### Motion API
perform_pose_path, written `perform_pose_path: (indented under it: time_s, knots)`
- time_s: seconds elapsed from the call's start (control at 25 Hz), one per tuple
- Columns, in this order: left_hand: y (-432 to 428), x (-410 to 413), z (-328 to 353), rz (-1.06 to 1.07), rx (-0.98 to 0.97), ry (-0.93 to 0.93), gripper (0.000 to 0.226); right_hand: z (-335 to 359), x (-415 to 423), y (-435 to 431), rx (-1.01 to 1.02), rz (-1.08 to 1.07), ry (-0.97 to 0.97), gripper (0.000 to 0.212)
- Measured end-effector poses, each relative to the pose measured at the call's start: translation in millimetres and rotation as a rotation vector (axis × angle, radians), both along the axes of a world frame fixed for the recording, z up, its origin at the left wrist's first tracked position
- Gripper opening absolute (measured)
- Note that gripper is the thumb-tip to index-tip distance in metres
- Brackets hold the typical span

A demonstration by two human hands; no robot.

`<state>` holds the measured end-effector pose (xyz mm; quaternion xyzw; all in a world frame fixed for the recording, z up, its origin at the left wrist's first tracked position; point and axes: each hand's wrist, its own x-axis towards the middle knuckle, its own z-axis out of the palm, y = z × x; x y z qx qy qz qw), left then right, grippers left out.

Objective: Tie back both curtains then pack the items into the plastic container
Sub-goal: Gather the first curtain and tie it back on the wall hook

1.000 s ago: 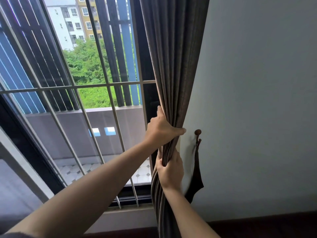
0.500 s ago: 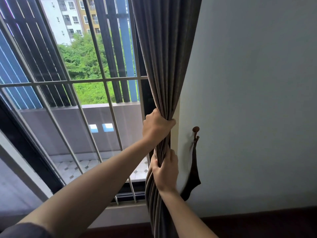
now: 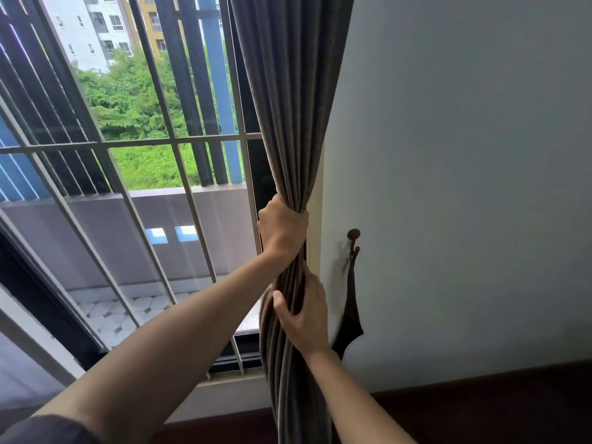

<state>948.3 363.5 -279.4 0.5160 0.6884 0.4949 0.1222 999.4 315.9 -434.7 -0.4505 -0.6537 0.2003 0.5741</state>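
Observation:
A grey-brown curtain (image 3: 288, 100) hangs at the right edge of the window, gathered into a tight bundle. My left hand (image 3: 282, 229) is closed around the bundle at mid height. Just below it, my right hand (image 3: 304, 318) grips the same bundle, fingers wrapped over the folds. To the right, a dark fabric tieback (image 3: 350, 318) dangles from a small brown wall hook (image 3: 354, 235), apart from both hands. The plastic container and the other curtain are out of view.
A window with pale metal bars (image 3: 179, 141) fills the left side, with a balcony wall and trees beyond. A plain white wall (image 3: 464, 187) lies on the right. A dark wooden surface (image 3: 480, 408) runs along the bottom right.
Both hands have closed tighter around the curtain, squeezing it into a narrower bundle. The left thumb, spread out before, now wraps the folds. The bundle has shifted slightly left, away from the hook.

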Motion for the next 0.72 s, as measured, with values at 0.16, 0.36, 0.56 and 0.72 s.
perform_pose_path:
  time_s: [0.16, 0.36, 0.56, 0.72]
  knots:
    - [4.0, -4.0, 1.9, 0.002, 0.022, -0.025, 0.015, -17.0, 34.7, 20.8, -0.242, -0.097, 0.231, 0.047]
    - [3.0, 2.0, -2.1, -0.046, 0.005, -0.022, 0.006, -28.6, 81.6, 69.9, -0.870, -0.118, -0.387, 0.041]
    - [7.4, -5.5, -5.5, -0.052, 0.042, -0.015, 0.009, -39.1, 81.1, 98.7, -0.888, -0.039, -0.555, 0.045]
    - [11.6, -7.0, -5.5, -0.059, 0.045, -0.016, 0.008, -30.5, 78.4, 87.1, -0.646, -0.163, -0.164, 0.017]
